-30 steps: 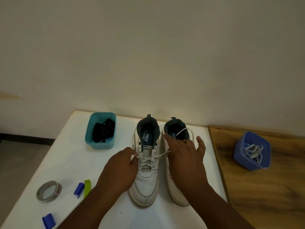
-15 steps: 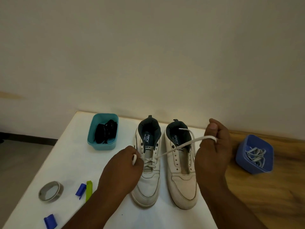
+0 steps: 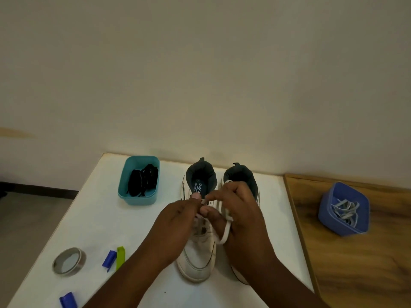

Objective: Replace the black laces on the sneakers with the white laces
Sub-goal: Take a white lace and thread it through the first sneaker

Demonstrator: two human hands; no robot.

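Head view: left sneaker [image 3: 198, 247] is being laced w/ a white lace [image 3: 224, 232]. Lace is pinched by left hand [image 3: 178, 225] at the upper eyelets; the other end is pinched by right hand [image 3: 241, 218], a loop hanging below the fingers. Right sneaker [image 3: 241, 176] is mostly hidden, just beside. Black laces [image 3: 143, 180] lie in the teal tub [image 3: 138, 198]; spare white laces in the blue tub [image 3: 343, 218], well apart.

Step judged: threading the top eyelets of the left sneaker. Next: tip to be fed thru, slack pulled even.
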